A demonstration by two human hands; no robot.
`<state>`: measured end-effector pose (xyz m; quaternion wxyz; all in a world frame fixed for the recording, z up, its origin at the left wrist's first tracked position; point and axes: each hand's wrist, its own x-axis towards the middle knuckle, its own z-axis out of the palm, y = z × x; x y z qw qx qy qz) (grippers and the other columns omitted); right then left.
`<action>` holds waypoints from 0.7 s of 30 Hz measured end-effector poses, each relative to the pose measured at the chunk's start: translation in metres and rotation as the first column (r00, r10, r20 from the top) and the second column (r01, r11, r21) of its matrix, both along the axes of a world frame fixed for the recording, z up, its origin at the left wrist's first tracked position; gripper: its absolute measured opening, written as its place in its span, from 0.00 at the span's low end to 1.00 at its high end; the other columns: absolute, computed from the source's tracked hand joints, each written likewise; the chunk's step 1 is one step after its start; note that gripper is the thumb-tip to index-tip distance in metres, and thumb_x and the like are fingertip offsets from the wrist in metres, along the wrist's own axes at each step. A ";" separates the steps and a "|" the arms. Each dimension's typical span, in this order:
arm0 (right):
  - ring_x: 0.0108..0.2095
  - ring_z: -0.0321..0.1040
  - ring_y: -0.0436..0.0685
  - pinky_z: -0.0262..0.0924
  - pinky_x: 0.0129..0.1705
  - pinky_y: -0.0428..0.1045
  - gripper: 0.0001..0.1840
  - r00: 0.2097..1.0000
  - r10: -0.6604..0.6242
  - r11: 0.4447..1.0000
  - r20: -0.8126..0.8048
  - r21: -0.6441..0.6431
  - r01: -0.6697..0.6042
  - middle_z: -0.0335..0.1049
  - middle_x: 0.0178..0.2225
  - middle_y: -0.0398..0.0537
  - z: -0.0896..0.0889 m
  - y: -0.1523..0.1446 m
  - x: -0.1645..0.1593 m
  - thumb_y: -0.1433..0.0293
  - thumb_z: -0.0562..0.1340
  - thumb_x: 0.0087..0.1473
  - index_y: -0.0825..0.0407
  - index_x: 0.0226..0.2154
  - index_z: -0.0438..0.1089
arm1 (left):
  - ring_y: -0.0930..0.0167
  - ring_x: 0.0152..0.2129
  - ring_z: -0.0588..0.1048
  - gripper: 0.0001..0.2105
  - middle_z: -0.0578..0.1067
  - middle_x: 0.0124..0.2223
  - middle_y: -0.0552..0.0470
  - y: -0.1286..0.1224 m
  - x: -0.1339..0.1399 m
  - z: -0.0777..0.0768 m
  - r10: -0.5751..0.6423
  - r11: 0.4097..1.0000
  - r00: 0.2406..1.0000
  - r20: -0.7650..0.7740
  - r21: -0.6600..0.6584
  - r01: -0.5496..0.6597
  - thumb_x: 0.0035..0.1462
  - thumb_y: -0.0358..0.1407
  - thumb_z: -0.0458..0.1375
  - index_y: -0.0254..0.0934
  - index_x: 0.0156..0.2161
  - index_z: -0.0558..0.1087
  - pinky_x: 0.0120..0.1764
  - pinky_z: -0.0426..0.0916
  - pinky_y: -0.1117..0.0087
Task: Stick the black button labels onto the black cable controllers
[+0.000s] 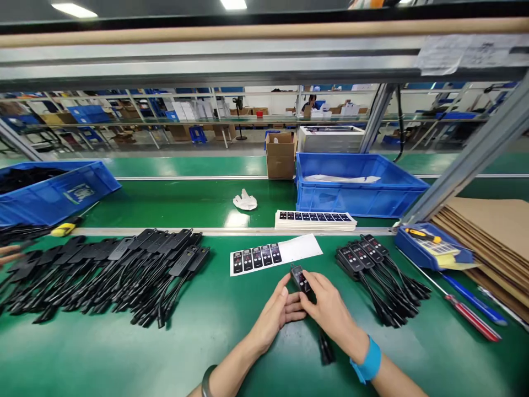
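Observation:
Between my two hands is a small black controller box (pixel 298 275) with short cables; its plug ends hang toward me over the green bench. My left hand (pixel 273 314) supports it from the left, fingers curled against its side. My right hand (pixel 330 306) closes on it from the right, with thumb and fingers on its labelled face. Just beyond lies a label sheet (pixel 295 251) with several black stickers on its left part and bare backing on its right. To the right sits a group of labelled controllers (pixel 359 256); a large pile of controllers (pixel 149 248) spreads on the left.
Behind are a stack of label sheets (pixel 316 225), a white glove (pixel 245 200), a blue bin (pixel 355 198) and a cardboard box (pixel 281 157). Screwdrivers (pixel 471 317) and cardboard sheets (pixel 496 220) lie right. Another person's hand (pixel 9 253) shows at far left.

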<state>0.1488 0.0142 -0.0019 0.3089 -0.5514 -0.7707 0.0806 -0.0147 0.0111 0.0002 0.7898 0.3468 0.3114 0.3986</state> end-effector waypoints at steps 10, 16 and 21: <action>0.36 0.66 0.66 0.63 0.33 0.56 0.18 0.792 -0.317 0.948 0.522 0.201 0.246 0.70 0.37 0.60 0.000 0.006 0.059 0.80 0.53 0.52 0.56 0.41 0.72 | 0.62 0.39 0.75 0.32 0.74 0.46 0.37 0.003 -0.005 -0.012 0.035 0.997 0.990 -0.138 0.071 -0.025 0.55 0.55 0.53 0.34 0.57 0.61 0.43 0.68 0.58; 0.56 0.53 0.77 0.56 0.48 0.65 0.26 0.712 -0.448 0.891 0.541 0.340 0.302 0.58 0.55 0.70 0.000 0.009 0.071 0.65 0.57 0.57 0.58 0.57 0.60 | 0.64 0.37 0.75 0.30 0.74 0.46 0.38 0.002 -0.005 -0.010 0.037 0.993 0.983 -0.181 0.118 -0.016 0.56 0.54 0.52 0.34 0.56 0.62 0.40 0.69 0.61; 0.60 0.45 0.80 0.49 0.52 0.72 0.34 0.663 -0.513 0.858 0.544 0.352 0.375 0.50 0.61 0.69 -0.022 0.020 0.085 0.63 0.52 0.60 0.52 0.65 0.42 | 0.65 0.38 0.74 0.29 0.73 0.48 0.39 0.002 -0.010 -0.009 0.059 0.971 0.956 -0.288 0.238 0.011 0.59 0.54 0.48 0.36 0.57 0.61 0.40 0.70 0.62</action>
